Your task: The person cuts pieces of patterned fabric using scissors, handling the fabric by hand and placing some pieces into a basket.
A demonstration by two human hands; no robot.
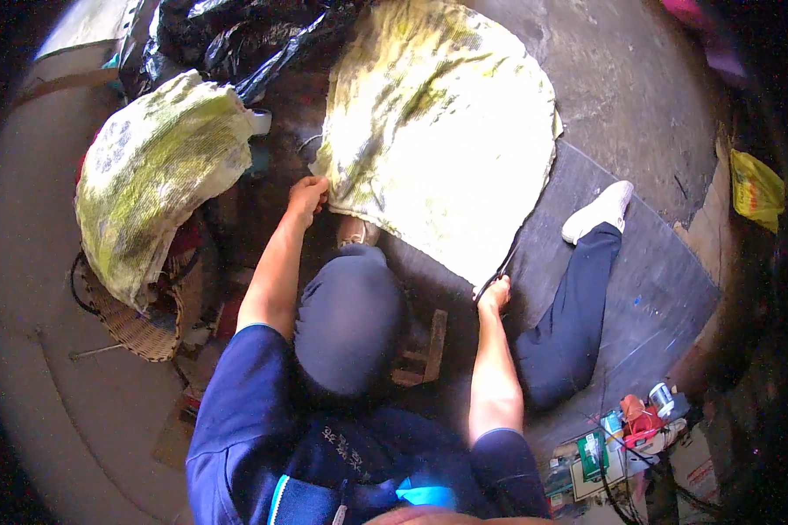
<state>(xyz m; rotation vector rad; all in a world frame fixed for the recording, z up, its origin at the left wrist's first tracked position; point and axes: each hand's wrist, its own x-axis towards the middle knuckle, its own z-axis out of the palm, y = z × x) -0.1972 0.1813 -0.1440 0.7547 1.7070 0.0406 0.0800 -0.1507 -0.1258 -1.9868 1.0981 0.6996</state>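
A large piece of white and yellow-green ribbed cloth is spread out before me, its middle bleached by bright light. My left hand pinches its left edge between thumb and fingers. At the near right corner, my right hand grips what look like dark scissors. Their blades lie along the cloth's right edge; how far they are apart cannot be made out. A second, curved piece of similar cloth drapes over a wicker basket to my left.
Black plastic sheeting is heaped at the far left, near a white roll. My leg in dark trousers stretches across a dark floor mat. A yellow bag lies far right. Small boxes and cables crowd the lower right.
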